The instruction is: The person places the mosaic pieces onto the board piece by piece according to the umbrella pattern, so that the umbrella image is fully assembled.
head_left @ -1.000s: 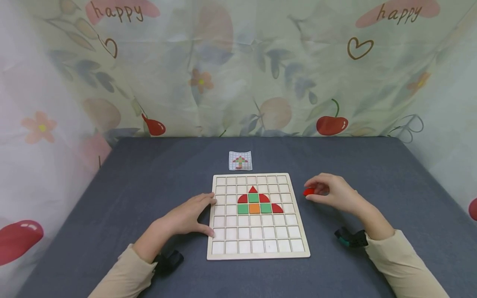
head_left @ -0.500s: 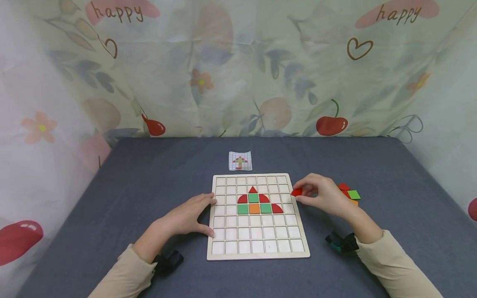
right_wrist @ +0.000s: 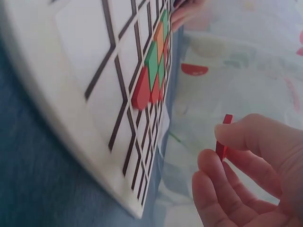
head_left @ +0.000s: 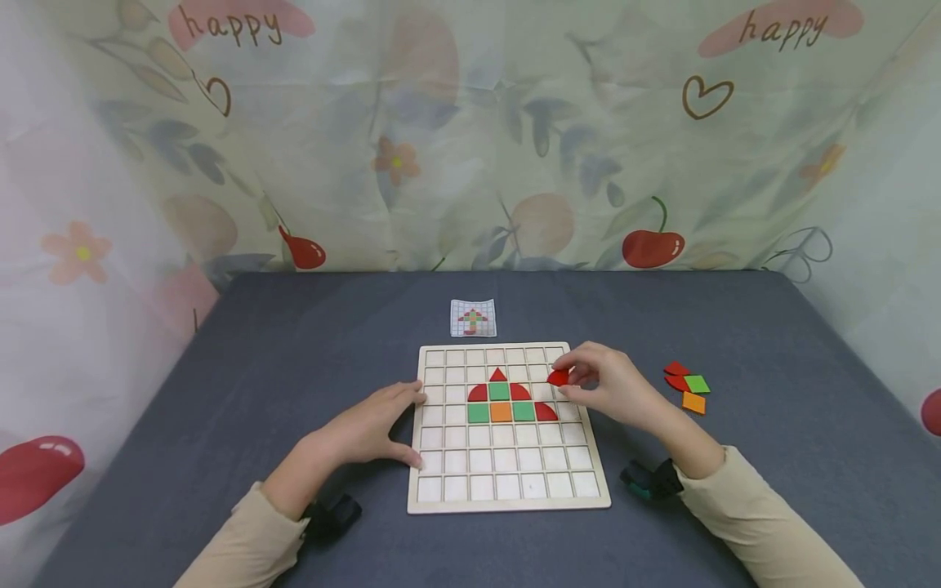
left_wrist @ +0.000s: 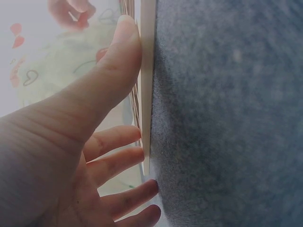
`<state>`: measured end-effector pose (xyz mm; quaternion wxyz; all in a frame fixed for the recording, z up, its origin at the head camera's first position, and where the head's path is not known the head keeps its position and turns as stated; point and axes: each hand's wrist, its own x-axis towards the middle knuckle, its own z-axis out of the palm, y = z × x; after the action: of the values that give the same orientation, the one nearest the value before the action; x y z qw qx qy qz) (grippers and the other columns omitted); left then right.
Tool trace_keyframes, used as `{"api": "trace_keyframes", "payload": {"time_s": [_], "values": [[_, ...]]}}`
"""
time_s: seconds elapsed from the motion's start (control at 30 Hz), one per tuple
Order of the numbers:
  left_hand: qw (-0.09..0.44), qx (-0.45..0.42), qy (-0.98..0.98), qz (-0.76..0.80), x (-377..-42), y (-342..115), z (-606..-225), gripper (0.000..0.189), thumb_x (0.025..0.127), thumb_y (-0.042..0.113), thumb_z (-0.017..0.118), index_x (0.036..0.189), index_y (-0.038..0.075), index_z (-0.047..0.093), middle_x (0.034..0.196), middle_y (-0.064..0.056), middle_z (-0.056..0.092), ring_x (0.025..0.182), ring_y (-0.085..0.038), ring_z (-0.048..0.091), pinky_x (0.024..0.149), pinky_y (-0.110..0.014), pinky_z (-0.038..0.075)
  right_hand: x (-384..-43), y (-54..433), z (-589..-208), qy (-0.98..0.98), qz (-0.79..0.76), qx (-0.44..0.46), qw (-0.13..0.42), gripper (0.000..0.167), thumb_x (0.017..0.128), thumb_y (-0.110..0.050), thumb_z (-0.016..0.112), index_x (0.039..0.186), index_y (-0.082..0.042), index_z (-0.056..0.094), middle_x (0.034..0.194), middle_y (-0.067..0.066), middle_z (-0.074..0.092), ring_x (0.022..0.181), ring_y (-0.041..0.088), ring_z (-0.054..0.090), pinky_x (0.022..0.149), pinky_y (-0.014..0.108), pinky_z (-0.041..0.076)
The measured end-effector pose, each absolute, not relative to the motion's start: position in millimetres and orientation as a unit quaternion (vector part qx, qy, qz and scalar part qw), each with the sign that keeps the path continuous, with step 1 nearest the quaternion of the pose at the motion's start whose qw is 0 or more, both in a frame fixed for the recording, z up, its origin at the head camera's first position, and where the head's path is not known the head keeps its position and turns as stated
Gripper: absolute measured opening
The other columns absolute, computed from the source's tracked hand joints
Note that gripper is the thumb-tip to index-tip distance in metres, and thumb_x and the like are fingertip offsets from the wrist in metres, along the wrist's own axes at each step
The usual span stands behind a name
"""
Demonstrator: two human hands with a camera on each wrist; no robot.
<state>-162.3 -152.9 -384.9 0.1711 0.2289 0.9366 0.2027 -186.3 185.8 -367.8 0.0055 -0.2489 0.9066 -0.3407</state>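
Board [head_left: 507,505]: pale, gridded, flat on dark table [head_left: 309,318].
Red piece [head_left: 558,377]: pinched between thumb and fingers of the right hand [head_left: 612,384]; from the head, it shows over the board's right-hand columns. Right wrist view has it apart from the board; height above the cells hard to judge. Fingers cover part of its outline.
Axis: near edge-on in the right wrist view, a thin strip standing upright there with a slight lean. From the head, its free end pokes left past the fingertips.
Laid tiles [head_left: 499,391]: left of the pinch, from about level with it to a little nearer the person. Lower row, left to right: green, orange, green, rounded red.
Nearer hand: right, to that row's red end; left hand [head_left: 367,426], to its green end.
Left grip: thumb and fingers spread apart, touching the board's left edge, no tile held.
Card [head_left: 473,318]: just beyond the board's far edge, coloured pattern on it.
Loose tiles [head_left: 697,384]: red, green, orange, on the table right of the right hand.
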Motion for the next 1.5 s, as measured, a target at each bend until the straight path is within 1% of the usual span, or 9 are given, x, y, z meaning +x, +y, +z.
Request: {"api": "trace_keyframes", "payload": {"time_s": [0.13,0.33,0.7,0.93,1.03,1.17,1.33,1.5], "values": [[0.170,0.229,0.937,0.202,-162.4,-152.5,-384.6,0.088,0.069,0.045,0.078,0.139,0.004,0.041,0.151,-0.015,0.032,0.140,-0.032,0.029,0.112,-0.048,0.029,-186.5,176.3,-367.8,0.905,-0.342,-0.250,0.025,0.026,0.080,-0.006,0.070,0.105,-0.004,0.065,0.099,0.008,0.064,0.084,0.016,0.063,0.074,0.029,0.055],[0.171,0.230,0.937,0.200,-162.3,-152.9,-385.1,0.088,0.070,0.045,0.078,0.139,0.005,0.041,0.151,-0.014,0.031,0.140,-0.032,0.029,0.112,-0.048,0.029,-187.3,162.0,-368.3,0.897,-0.349,-0.268,0.036,0.026,0.080,-0.007,0.071,0.105,-0.003,0.065,0.101,0.009,0.065,0.084,0.016,0.064,0.077,0.030,0.056],[0.165,0.238,0.935,0.203,-163.6,-154.2,-386.3,0.088,0.069,0.045,0.078,0.138,0.004,0.041,0.150,-0.016,0.032,0.139,-0.033,0.030,0.111,-0.048,0.030,-188.1,134.8,-367.9,0.883,-0.356,-0.301,0.059,0.024,0.080,-0.010,0.073,0.101,-0.003,0.066,0.097,0.008,0.067,0.080,0.013,0.065,0.073,0.022,0.054],[0.167,0.235,0.936,0.201,-163.3,-153.7,-385.7,0.088,0.070,0.045,0.078,0.138,0.004,0.041,0.150,-0.016,0.032,0.139,-0.033,0.030,0.111,-0.049,0.029,-187.9,118.1,-370.0,0.888,-0.328,-0.317,0.056,0.021,0.079,-0.015,0.074,0.098,-0.007,0.068,0.090,0.003,0.065,0.072,0.010,0.057,0.067,0.021,0.049],[0.167,0.234,0.936,0.201,-163.2,-153.6,-385.3,0.088,0.070,0.045,0.078,0.138,0.004,0.042,0.150,-0.016,0.032,0.139,-0.033,0.030,0.111,-0.048,0.029,-188.0,111.6,-371.1,0.891,-0.322,-0.314,0.062,0.021,0.079,-0.016,0.074,0.098,-0.008,0.069,0.090,0.002,0.064,0.070,0.009,0.054,0.065,0.019,0.046],[0.169,0.232,0.937,0.197,-163.4,-153.1,-385.2,0.088,0.069,0.046,0.078,0.138,0.005,0.042,0.150,-0.015,0.033,0.139,-0.032,0.030,0.111,-0.048,0.030,-187.9,104.5,-371.9,0.891,-0.318,-0.317,0.072,0.021,0.080,-0.017,0.073,0.099,-0.010,0.069,0.094,0.002,0.064,0.070,0.008,0.052,0.063,0.017,0.044],[0.171,0.228,0.938,0.194,-163.3,-152.7,-385.4,0.088,0.069,0.047,0.078,0.138,0.005,0.042,0.150,-0.015,0.033,0.139,-0.032,0.031,0.111,-0.048,0.030,-188.5,96.4,-373.8,0.894,-0.307,-0.316,0.080,0.019,0.081,-0.017,0.072,0.099,-0.012,0.070,0.094,0.001,0.064,0.071,0.009,0.053,0.064,0.017,0.043],[0.172,0.226,0.938,0.197,-163.0,-152.8,-385.2,0.088,0.069,0.047,0.078,0.138,0.005,0.042,0.150,-0.015,0.032,0.139,-0.032,0.030,0.111,-0.049,0.029,-190.3,88.0,-375.8,0.900,-0.287,-0.317,0.085,0.020,0.080,-0.018,0.073,0.099,-0.011,0.070,0.086,0.001,0.063,0.066,0.008,0.049,0.062,0.016,0.040]]}}
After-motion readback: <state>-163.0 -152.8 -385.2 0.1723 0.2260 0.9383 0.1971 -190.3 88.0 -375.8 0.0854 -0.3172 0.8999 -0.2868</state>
